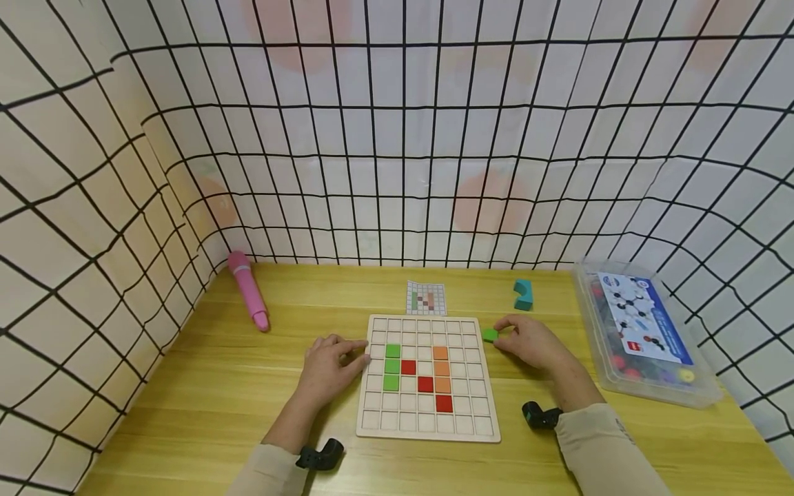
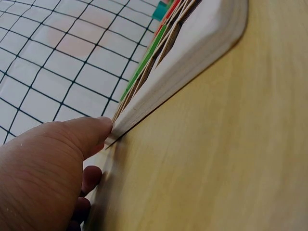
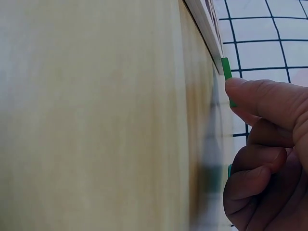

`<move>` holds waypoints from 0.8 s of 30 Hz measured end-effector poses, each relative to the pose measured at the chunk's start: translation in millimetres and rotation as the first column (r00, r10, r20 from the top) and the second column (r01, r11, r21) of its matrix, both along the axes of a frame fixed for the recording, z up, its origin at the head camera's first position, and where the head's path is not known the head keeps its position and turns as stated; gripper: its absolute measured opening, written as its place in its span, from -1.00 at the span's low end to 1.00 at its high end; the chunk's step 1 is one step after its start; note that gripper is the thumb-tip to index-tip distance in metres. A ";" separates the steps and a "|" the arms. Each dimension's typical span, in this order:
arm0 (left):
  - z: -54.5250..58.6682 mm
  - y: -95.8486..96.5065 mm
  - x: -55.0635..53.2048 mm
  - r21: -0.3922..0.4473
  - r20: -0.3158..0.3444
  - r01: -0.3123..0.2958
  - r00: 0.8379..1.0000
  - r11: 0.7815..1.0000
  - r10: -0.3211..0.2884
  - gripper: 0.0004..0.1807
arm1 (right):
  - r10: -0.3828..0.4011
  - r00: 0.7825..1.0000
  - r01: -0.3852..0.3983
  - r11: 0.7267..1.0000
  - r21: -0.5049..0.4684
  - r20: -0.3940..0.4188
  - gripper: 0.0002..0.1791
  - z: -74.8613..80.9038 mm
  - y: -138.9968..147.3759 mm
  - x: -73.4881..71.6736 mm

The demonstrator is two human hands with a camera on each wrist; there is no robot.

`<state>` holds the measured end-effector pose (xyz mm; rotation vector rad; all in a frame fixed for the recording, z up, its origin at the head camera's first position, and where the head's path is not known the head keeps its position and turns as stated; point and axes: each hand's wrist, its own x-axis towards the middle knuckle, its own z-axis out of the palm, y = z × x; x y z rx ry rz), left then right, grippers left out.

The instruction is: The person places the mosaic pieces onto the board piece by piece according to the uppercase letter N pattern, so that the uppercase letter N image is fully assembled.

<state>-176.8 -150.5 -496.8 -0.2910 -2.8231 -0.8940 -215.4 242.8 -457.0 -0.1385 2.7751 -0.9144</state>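
Observation:
My right hand (image 1: 528,341) pinches a small green square tile (image 1: 490,335) between thumb and fingertips, just off the right edge of a wooden grid board (image 1: 397,417). In the right wrist view the tile stands on edge close to the board's side, its other fingers curled below. My left hand (image 1: 327,368) rests at the board's left edge, thumb tip touching the rim in the left wrist view. On the board lie three green tiles (image 1: 392,366) in a column, three orange tiles (image 1: 441,369) in another, and three red tiles (image 1: 425,384) on a diagonal.
Behind the board lies a printed grid card (image 1: 426,299) with coloured squares. A teal notched block (image 1: 524,295) sits at the back right, a pink microphone-shaped object (image 1: 249,292) at the back left. A clear plastic box (image 1: 645,331) stands far right. Netting over white cloth surrounds the table.

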 end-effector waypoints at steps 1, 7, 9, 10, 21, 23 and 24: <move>0.2 0.1 0.1 0.000 0.001 0.000 1.000 1.000 0.000 -0.65 | 0.000 1.000 0.000 1.000 0.001 0.000 -0.64 0.8 0.0 0.4; 0.8 0.2 0.2 -0.005 0.002 -0.004 1.000 1.000 0.004 -0.66 | -0.020 1.000 0.020 1.000 -0.006 0.009 -0.63 3.5 -0.6 2.4; 0.8 0.4 0.3 -0.005 0.002 -0.004 1.000 1.000 0.004 -0.66 | -0.029 0.999 0.029 1.000 -0.010 0.017 -0.63 4.7 -1.0 3.0; 0.9 0.4 0.3 -0.004 0.002 -0.004 1.000 1.000 0.004 -0.66 | -0.032 0.999 0.033 0.999 -0.013 0.021 -0.63 5.7 -1.3 3.6; 1.0 0.8 0.2 0.002 0.014 -0.007 1.000 1.000 0.007 -0.65 | -0.037 0.998 0.039 0.998 -0.041 0.045 -0.58 19.0 -9.4 14.4; 1.1 0.8 0.3 0.004 0.012 -0.007 1.000 1.000 0.007 -0.65 | -0.030 0.999 0.031 0.999 -0.037 0.034 -0.59 21.7 -12.3 17.4; 1.1 0.8 0.3 0.005 0.011 -0.007 1.000 1.000 0.007 -0.65 | -0.027 0.999 0.028 0.999 -0.035 0.029 -0.59 23.2 -13.8 18.8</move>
